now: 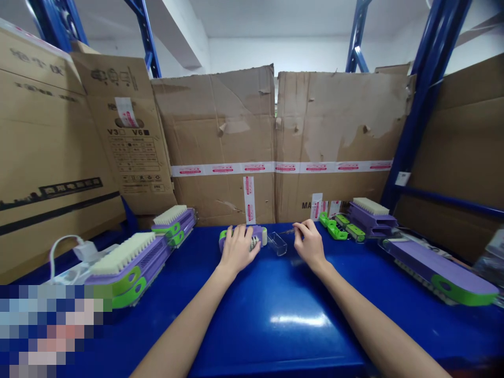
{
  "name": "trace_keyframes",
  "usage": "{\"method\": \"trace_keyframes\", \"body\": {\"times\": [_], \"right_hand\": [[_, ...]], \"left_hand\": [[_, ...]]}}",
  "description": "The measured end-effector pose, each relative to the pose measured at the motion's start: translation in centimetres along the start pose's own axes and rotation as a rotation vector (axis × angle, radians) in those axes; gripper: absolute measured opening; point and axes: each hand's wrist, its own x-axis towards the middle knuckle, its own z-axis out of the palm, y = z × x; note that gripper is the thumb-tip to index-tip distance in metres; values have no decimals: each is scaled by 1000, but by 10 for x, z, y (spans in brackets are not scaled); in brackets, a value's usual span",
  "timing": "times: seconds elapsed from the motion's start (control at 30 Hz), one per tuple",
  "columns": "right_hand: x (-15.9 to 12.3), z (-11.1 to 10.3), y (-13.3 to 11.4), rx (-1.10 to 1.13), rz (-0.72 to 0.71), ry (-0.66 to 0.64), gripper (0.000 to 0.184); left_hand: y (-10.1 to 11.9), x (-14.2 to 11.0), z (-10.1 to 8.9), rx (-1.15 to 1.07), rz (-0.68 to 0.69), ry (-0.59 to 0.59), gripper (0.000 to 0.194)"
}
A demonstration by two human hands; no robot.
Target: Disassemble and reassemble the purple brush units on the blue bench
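The left hand lay over a purple-and-green brush on the blue table, fingers curved around it and thumb on its near side. Just right of the brush stood a small clear box; its contents could not be made out. The right hand, near that box, pinched a thin stick between closed fingertips, pointing toward the brush. Large cardboard sheets stood behind.
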Motion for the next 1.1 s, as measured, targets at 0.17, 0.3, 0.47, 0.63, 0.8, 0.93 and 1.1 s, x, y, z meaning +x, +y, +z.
{"method": "trace_keyframes", "body": {"times": [0.17, 0.3, 0.47, 0.63, 0.8, 0.93, 1.1], "right_hand": [[19, 9, 9, -28, -131, -136, 25], [39, 18, 16, -10, -280, -279, 27], [51, 22, 20, -51, -190, -241, 27], [40, 10, 23, -17, -120, -186, 25], [29, -8, 15, 46, -38, -27, 23], [23, -19, 4, 124, -6, 59, 22], [17, -21, -7, 272, 41, 100, 21]], "left_hand": [[19, -1, 3, 19, 92, 89, 37], [34, 1, 4, -3, 194, 26, 44], [25, 25, -2, -3, 134, -122, 51], [10, 39, -2, -29, 38, -162, 52], [10, 29, -1, -54, -31, -204, 46], [10, 28, 2, -84, -28, -251, 40], [10, 32, 5, -80, -60, -229, 34]]}}
